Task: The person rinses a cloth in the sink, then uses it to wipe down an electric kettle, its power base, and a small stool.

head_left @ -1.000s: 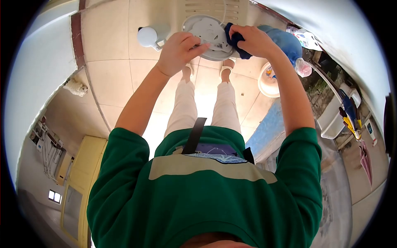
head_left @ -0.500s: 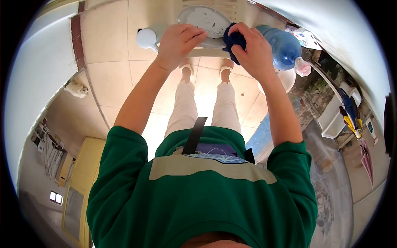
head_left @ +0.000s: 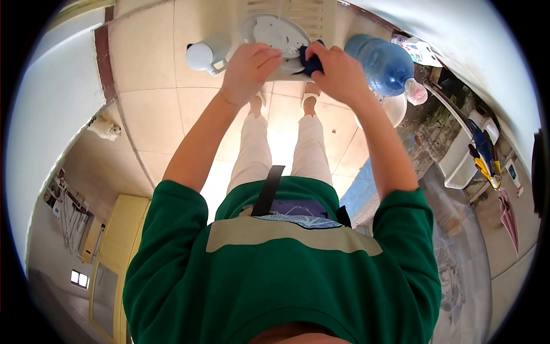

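Observation:
My right hand grips a bunched dark navy cloth at the near right side of a round, shallow white dish-like piece. Dark specks mark that piece's pale surface, and its exact kind is unclear. It lies on a beige slatted plastic seat. At the near left rim is my left hand, fingers curled and close together. Whether they pinch the rim or something small is hidden. Left of this hand stands a clear jug with a white lid.
A large blue water bottle lies to the right, its neck wrapped in pinkish plastic, above a pale round basin. Farther right hang tools with yellow handles. A small white dog is on the tiled floor at left.
My right hand has brought the cloth left and slightly down along the dish-like piece, nearer my left hand. My left hand has shifted slightly. The view has moved a little.

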The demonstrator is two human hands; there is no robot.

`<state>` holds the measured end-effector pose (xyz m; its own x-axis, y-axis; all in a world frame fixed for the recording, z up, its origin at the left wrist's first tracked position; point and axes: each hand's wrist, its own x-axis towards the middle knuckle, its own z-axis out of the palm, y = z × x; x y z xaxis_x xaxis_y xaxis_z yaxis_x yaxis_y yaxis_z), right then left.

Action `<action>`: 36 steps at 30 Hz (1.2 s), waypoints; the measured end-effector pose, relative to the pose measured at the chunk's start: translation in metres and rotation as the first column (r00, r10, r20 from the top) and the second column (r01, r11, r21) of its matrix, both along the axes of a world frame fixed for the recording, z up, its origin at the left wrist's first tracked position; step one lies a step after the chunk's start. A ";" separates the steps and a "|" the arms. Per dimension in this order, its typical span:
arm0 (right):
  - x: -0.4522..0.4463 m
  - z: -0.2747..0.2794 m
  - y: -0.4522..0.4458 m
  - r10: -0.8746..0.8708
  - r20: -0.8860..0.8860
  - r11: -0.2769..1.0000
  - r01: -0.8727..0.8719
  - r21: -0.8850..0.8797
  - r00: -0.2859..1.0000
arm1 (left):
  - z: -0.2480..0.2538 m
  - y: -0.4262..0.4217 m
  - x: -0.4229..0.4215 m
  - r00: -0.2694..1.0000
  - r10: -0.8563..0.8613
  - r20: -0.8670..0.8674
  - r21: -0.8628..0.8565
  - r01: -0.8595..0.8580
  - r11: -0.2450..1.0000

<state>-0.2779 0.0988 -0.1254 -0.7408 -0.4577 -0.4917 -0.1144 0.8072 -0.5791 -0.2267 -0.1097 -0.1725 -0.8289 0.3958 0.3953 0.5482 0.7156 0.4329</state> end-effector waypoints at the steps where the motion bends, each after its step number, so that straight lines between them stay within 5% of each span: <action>1: 0.002 0.004 -0.006 0.013 -0.014 1.000 -0.014 -0.022 1.000 | -0.001 0.004 0.000 1.000 0.019 -0.001 0.022 -0.019 1.000; 4: 0.014 0.007 -0.023 -0.013 -0.051 0.958 -0.002 -0.286 0.999 | -0.003 0.001 -0.002 0.999 0.015 0.042 0.026 -0.016 1.000; 9: 0.007 -0.007 -0.008 0.036 0.041 0.980 -0.027 -0.196 0.999 | 0.001 -0.006 0.000 0.999 0.013 0.048 0.033 -0.014 0.999; 10: 0.007 -0.008 -0.001 0.014 -0.009 0.998 -0.014 -0.055 1.000 | 0.001 -0.006 0.000 0.999 0.008 0.049 0.018 -0.009 1.000; 14: -0.005 -0.008 0.028 -0.273 -0.024 0.946 0.264 -0.187 0.962 | 0.005 -0.007 0.001 0.997 0.044 0.065 0.058 -0.048 0.997; 15: -0.005 -0.015 0.040 -0.440 0.012 0.841 0.417 -0.344 0.898 | 0.005 -0.006 0.001 0.915 0.280 0.289 0.273 -0.359 0.893; 16: -0.005 -0.018 0.054 -0.597 0.174 0.687 0.611 -0.393 0.783 | 0.004 -0.006 -0.002 0.737 0.414 0.534 0.386 -0.648 0.657; 17: -0.004 -0.023 0.063 -0.668 0.322 0.449 0.708 -0.545 0.671 | 0.001 -0.012 -0.010 0.605 0.511 0.611 0.350 -0.785 0.511; 18: -0.001 -0.026 0.075 -0.712 0.462 0.271 0.813 -0.515 0.530 | 0.001 -0.021 -0.015 0.527 0.327 0.785 0.459 -0.848 0.266; 20: 0.011 -0.030 0.093 -0.758 0.495 0.175 0.864 -0.472 0.424 | -0.012 -0.033 -0.019 0.524 0.125 0.843 0.531 -0.847 -0.029; 21: 0.018 -0.032 0.100 -0.751 0.525 0.155 0.879 -0.451 0.401 | -0.017 -0.037 -0.018 0.527 0.138 0.839 0.535 -0.844 -0.026; 23: 0.034 -0.036 0.107 -0.730 0.593 0.104 0.912 -0.396 0.341 | -0.021 -0.034 -0.018 0.440 -0.080 0.894 0.412 -0.880 -0.235; 30: 0.071 -0.047 0.110 -0.699 0.666 0.054 0.947 -0.316 0.262 | -0.054 -0.010 0.004 0.446 -0.262 0.856 0.333 -0.863 -0.380; 34: 0.090 -0.060 0.108 -0.735 0.588 0.168 0.931 -0.326 0.338 | -0.091 0.013 0.018 0.325 -0.358 0.875 0.151 -0.887 -0.436; 36: 0.095 -0.057 0.102 -0.728 0.611 0.159 0.943 -0.293 0.312 | -0.107 0.027 0.023 0.364 -0.393 0.844 0.182 -0.884 -0.430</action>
<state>-0.1829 0.2012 -0.1819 -0.7198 0.1380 -0.6803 0.6584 -0.1748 -0.7321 -0.2035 -0.0825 -0.2799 -0.5367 -0.1660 -0.8273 -0.3069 -0.8749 0.3746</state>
